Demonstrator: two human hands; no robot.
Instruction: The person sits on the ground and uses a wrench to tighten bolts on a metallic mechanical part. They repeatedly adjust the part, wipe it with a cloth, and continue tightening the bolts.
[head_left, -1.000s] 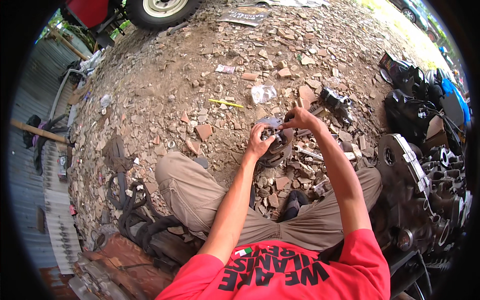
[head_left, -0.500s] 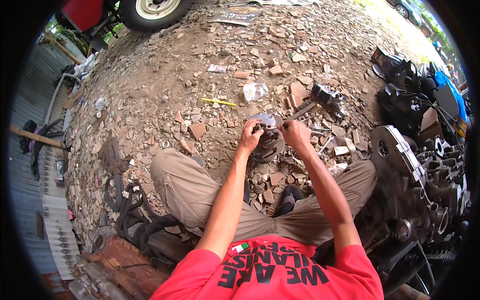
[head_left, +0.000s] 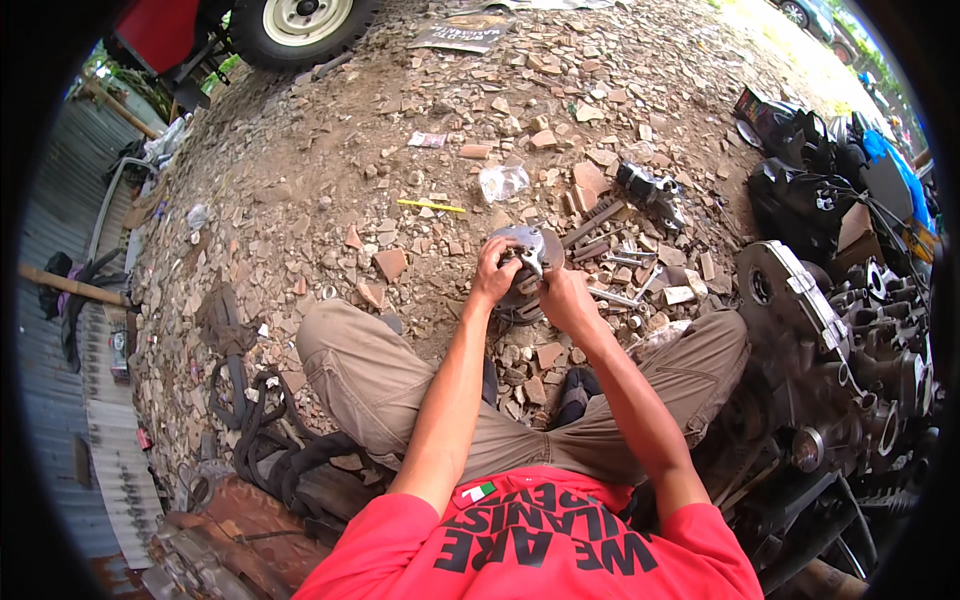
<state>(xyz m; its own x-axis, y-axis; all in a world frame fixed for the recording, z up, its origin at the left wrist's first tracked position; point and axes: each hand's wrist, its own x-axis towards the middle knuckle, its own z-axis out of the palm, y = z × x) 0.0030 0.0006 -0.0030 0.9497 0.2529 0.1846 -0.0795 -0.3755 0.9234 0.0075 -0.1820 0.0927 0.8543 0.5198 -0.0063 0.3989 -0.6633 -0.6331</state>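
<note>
A round metal machine part [head_left: 536, 243] with a shiny, notched top plate is in front of my crossed legs. My left hand [head_left: 491, 272] grips its left side, with fingertips over the upper edge. Against its lower right side my right hand [head_left: 569, 300] is closed, knuckles up; whatever is between those fingers is hidden. Beneath both hands a darker round metal base [head_left: 520, 305] shows in part, near the ground. Several wrenches [head_left: 622, 298] lie on the stones just right of my right hand.
A dark metal assembly [head_left: 650, 193] lies ahead to the right. A yellow stick [head_left: 431, 206] and a clear plastic bag [head_left: 503, 183] rest on the rubble. Large engine parts [head_left: 850, 340] crowd my right side; black hoses [head_left: 290, 440] lie left. A tire [head_left: 303, 22] stands far left.
My right hand has moved down and left, closer against the metal part. The part's top plate now looks turned and shows more. My left hand keeps its hold.
</note>
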